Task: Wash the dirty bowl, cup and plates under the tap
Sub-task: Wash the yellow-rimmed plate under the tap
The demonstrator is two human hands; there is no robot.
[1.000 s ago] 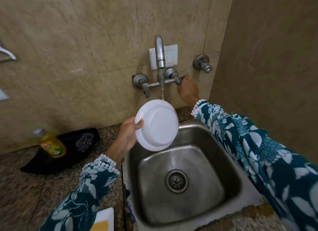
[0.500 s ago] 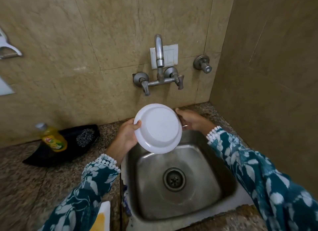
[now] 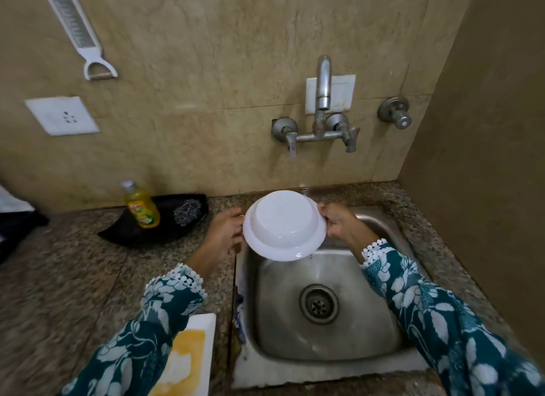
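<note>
We see a white bowl held over the far left corner of the steel sink, turned so its underside faces us and its rim tilts down toward the basin. The left hand grips the bowl's left rim, fingers curled round the edge, and the right hand grips the right rim the same way; the two hands sit apart on opposite sides of the bowl. Both wrists wear teal floral sleeves with white lace cuffs.

Below the bowl lies the sink's round drain. On the far wall above it stands the tap, its two lever handles set left and right, with a separate valve knob further right. We cannot tell whether water runs from the spout.

On the speckled stone counter to the left of the sink, a black tray holds a yellow dish-soap bottle and a steel scrubber. Near us, just left of the sink, lies a white plate smeared with yellow residue, partly covered by the left sleeve. On the far wall to the left hang a white grater-peeler and a white socket plate.
</note>
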